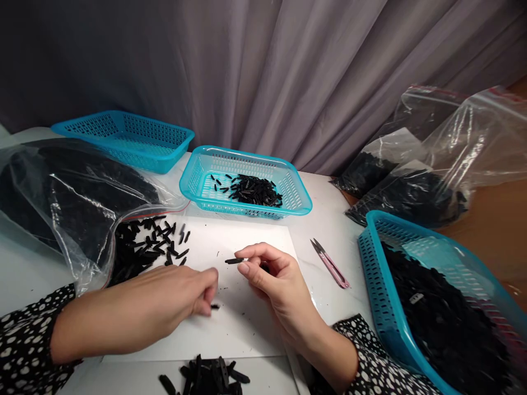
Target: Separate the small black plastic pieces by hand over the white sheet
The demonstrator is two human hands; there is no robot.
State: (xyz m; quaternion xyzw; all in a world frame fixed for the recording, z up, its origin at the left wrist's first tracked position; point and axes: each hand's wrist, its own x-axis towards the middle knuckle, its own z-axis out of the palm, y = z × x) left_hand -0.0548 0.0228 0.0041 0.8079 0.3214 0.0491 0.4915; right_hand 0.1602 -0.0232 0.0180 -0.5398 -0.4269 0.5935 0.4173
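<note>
My right hand (272, 277) is closed in a pinch on a small, narrow black piece (234, 261), which points left from the fingertips. Something dark also shows behind its curled fingers, too hidden to name. My left hand (181, 299) is closed too, slightly blurred, with the end of another small black piece (215, 306) showing at its fingertips. Both hands are above a white sheet (255, 334). Loose black pieces (158, 241) lie spread beyond my left wrist. Nearer to me is a pile of longer black pieces (212, 376).
Behind the sheet, a blue basket (193, 181) holds black pieces; another blue basket (164, 159) stands back left. At right, a larger basket (370, 296) is heaped with black parts, near pink-handled thread snips (329, 264). Plastic bags of black pieces lie left (82, 197) and right (415, 192).
</note>
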